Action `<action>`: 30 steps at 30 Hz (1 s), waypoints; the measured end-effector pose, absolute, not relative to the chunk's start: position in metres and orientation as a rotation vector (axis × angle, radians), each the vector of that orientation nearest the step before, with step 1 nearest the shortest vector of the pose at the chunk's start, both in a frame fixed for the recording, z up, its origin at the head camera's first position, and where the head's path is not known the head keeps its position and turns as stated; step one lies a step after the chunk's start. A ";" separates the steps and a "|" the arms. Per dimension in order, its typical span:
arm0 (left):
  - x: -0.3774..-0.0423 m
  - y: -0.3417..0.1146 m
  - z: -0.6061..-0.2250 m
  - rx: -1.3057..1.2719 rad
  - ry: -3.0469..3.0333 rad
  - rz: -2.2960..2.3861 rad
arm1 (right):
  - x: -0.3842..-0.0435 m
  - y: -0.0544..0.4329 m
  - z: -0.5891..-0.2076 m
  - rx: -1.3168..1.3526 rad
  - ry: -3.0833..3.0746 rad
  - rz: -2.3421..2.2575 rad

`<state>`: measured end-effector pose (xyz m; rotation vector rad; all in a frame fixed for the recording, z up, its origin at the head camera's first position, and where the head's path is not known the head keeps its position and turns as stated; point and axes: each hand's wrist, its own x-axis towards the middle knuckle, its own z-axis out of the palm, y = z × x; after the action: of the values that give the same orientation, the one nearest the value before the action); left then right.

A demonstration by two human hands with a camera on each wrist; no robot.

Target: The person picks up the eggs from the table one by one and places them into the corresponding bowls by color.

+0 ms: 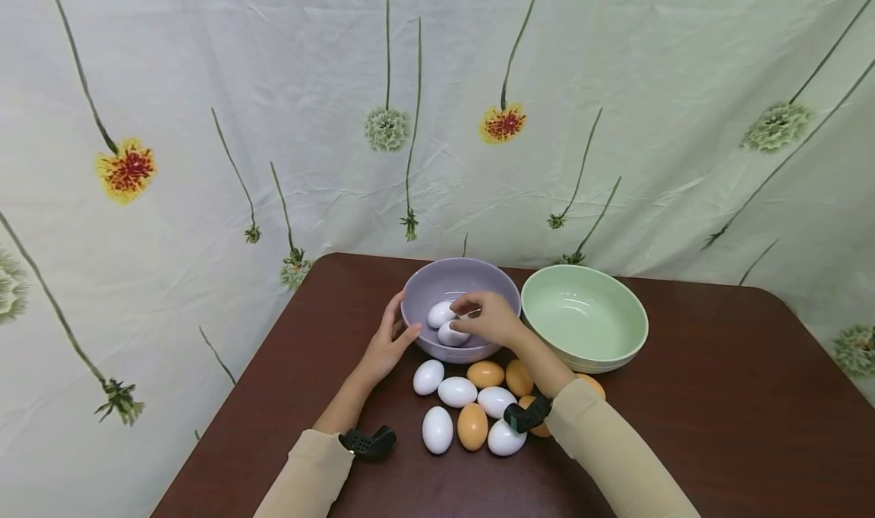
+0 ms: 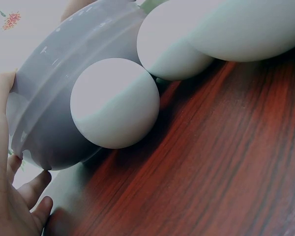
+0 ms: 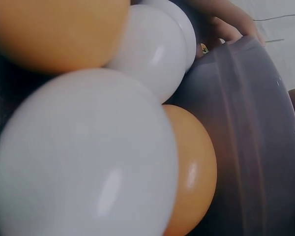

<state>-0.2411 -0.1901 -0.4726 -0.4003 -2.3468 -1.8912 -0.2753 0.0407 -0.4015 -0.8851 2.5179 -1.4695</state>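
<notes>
A purple bowl [image 1: 461,275] stands near the table's back edge with two white eggs [image 1: 440,314] inside. My left hand [image 1: 384,351] holds its left side, thumb on the rim and the other fingers along the outer wall. Over the bowl, my right hand [image 1: 494,319] has reached in from the right, its thumb and forefinger parted just above the two eggs; the thumb tip overlaps the nearer one. In the right wrist view, white eggs [image 3: 88,152] and brown eggs [image 3: 194,167] lie close against the purple bowl [image 3: 250,132].
A light green bowl [image 1: 581,313] stands right beside the purple one. In front of both, several white eggs [image 1: 437,430] and brown eggs [image 1: 472,427] lie loose on the dark wooden table [image 1: 718,396]. Some are partly hidden under the right forearm. A flowered cloth [image 1: 451,176] hangs behind.
</notes>
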 end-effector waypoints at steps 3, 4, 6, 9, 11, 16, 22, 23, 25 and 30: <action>-0.241 -0.191 -0.472 -0.388 -2.360 -1.905 | -0.275 0.041 -0.401 -0.856 2.494 -1.532; -0.240 -0.191 -0.470 -0.390 -2.356 -1.919 | -0.275 0.042 -0.401 -0.846 2.489 -1.546; -0.237 -0.191 -0.464 -0.398 -2.355 -1.938 | -0.275 0.042 -0.401 -0.834 2.471 -1.585; -0.230 -0.191 -0.452 -0.416 -2.365 -1.946 | -0.275 0.044 -0.401 -0.830 2.437 -1.663; -0.226 -0.190 -0.444 -0.421 -2.381 -1.934 | -0.276 0.045 -0.402 -0.828 2.393 -1.732; -0.222 -0.187 -0.438 -0.409 -2.404 -1.921 | -0.274 0.047 -0.401 -0.811 2.301 -1.820; -0.223 -0.186 -0.440 -0.410 -2.390 -1.929 | -0.266 0.050 -0.395 -0.864 2.312 -1.790; -0.223 -0.186 -0.440 -0.410 -2.393 -1.926 | -0.265 0.050 -0.393 -0.868 2.314 -1.778; -0.224 -0.186 -0.441 -0.412 -2.391 -1.927 | -0.262 0.051 -0.390 -0.871 2.309 -1.764; -0.224 -0.187 -0.440 -0.412 -2.390 -1.914 | -0.252 0.055 -0.385 -0.865 2.281 -1.743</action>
<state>-0.2237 -0.1866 -0.4402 -0.4116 -2.3902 -1.9135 -0.2523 0.0554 -0.3847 -0.8647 2.2813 -1.7432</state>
